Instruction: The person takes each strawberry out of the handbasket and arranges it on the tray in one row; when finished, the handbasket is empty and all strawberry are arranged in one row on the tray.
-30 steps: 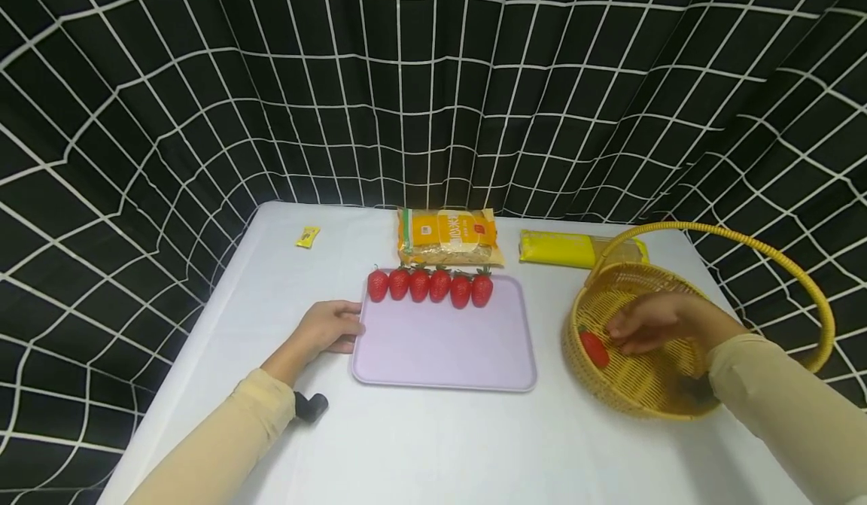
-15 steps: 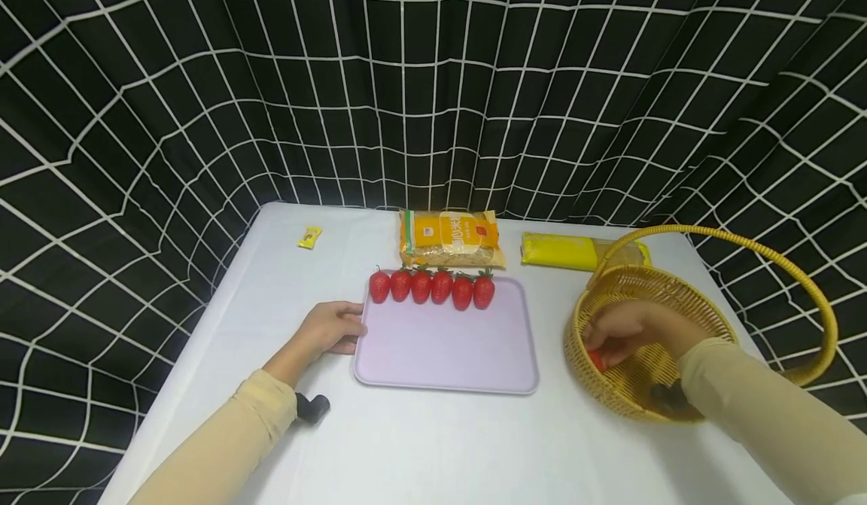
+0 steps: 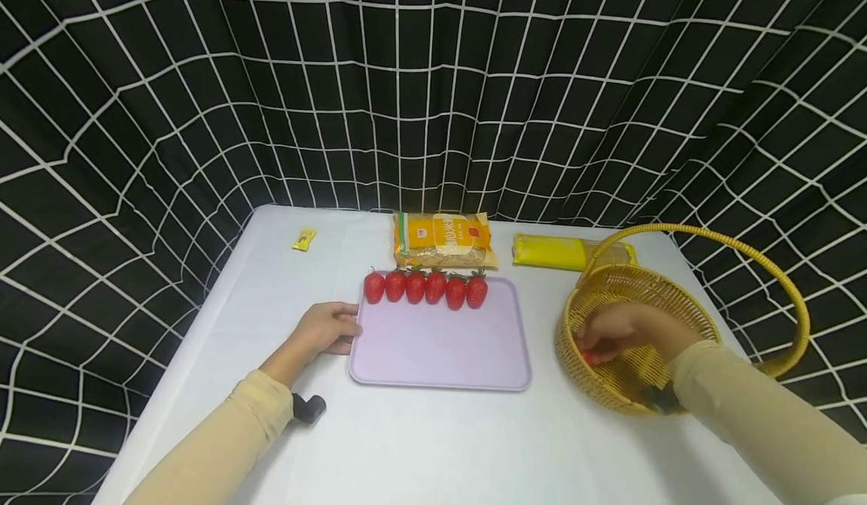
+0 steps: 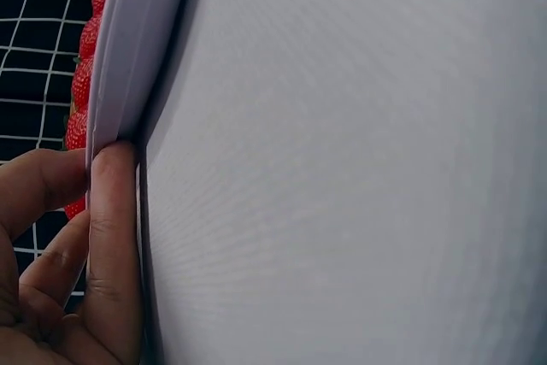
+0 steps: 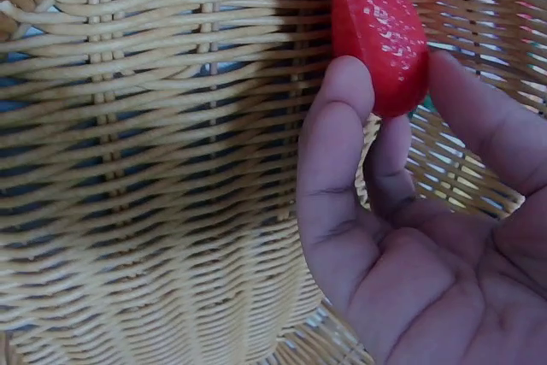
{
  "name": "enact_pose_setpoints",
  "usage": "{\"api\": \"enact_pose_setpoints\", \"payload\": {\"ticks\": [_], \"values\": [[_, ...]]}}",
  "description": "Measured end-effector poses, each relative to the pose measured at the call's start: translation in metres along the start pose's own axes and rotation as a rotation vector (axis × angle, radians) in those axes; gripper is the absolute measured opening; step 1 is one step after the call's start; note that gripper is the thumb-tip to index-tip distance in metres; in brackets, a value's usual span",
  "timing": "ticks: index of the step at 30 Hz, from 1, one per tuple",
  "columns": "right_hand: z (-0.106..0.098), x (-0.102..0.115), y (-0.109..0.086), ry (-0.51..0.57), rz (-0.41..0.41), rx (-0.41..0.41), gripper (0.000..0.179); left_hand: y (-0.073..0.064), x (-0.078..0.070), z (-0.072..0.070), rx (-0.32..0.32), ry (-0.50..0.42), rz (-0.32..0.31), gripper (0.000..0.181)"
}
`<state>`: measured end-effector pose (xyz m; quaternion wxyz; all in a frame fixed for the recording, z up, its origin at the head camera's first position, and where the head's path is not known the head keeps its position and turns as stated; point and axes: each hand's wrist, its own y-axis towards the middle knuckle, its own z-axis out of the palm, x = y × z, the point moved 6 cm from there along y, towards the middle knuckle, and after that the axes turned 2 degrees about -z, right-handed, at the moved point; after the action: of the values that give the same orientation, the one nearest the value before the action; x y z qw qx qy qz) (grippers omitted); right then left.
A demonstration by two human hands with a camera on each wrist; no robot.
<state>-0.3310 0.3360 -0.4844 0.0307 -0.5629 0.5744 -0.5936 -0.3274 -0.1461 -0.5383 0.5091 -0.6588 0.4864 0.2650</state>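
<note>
My left hand (image 3: pixel 327 327) pinches the left rim of a pale lilac tray (image 3: pixel 440 347). In the left wrist view one finger (image 4: pixel 113 237) lies under the tray's edge. A row of several red strawberries (image 3: pixel 415 287) stands along the tray's far side, leafy ends away from me. Inside a yellow wicker basket (image 3: pixel 576 369) on the right, my right hand (image 3: pixel 619 328) holds another strawberry (image 5: pixel 382 36) between thumb and fingertips, close to the woven wall. Most of that strawberry is hidden by the hand in the head view.
Behind the tray lies an orange food packet (image 3: pixel 443 240). A long yellow packet (image 3: pixel 562 252) sits beside it, partly behind the basket's arched handle (image 3: pixel 731 240). A small yellow wrapped piece (image 3: pixel 304 239) rests at the far left. Black gridded cloth (image 3: pixel 433 98) surrounds the white table.
My right hand has moved left and down inside the basket and now grips the strawberry that lay against its wall. The left hand keeps its hold on the tray.
</note>
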Motion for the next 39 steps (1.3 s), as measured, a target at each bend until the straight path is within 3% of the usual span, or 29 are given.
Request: {"api": "enact_pose_setpoints", "payload": {"ticks": [7, 11, 16, 19, 23, 27, 30, 34, 39], "values": [[0.003, 0.000, 0.003, -0.003, 0.019, -0.036, 0.008, 0.001, 0.003, -0.001, -0.002, -0.009, 0.010, 0.052], [-0.007, 0.015, -0.012, -0.025, 0.000, -0.039, 0.009, 0.002, 0.002, -0.001, 0.002, -0.004, 0.014, 0.052], [-0.026, 0.071, -0.046, -0.045, -0.145, -0.046, 0.032, 0.001, 0.001, -0.003, 0.003, 0.000, 0.002, 0.053], [-0.022, 0.110, -0.052, -0.062, -0.223, -0.073, 0.039, 0.001, 0.001, -0.004, -0.001, -0.009, -0.014, 0.053], [-0.002, 0.137, -0.023, -0.086, -0.196, -0.115, 0.031, 0.002, 0.002, -0.002, 0.010, -0.018, -0.011, 0.053], [0.014, 0.139, 0.026, -0.113, -0.084, -0.213, 0.025, 0.002, 0.004, 0.001, 0.018, -0.015, -0.004, 0.052], [0.015, 0.136, 0.052, -0.221, -0.034, -0.329, 0.018, 0.003, 0.006, 0.003, 0.016, -0.021, -0.003, 0.052], [0.013, 0.133, 0.070, -0.374, -0.006, -0.427, 0.011, 0.004, 0.008, 0.004, 0.022, -0.034, 0.000, 0.051], [0.017, 0.132, 0.082, -0.418, 0.008, -0.461, 0.010, 0.003, 0.005, 0.002, 0.017, -0.022, 0.013, 0.050]]}}
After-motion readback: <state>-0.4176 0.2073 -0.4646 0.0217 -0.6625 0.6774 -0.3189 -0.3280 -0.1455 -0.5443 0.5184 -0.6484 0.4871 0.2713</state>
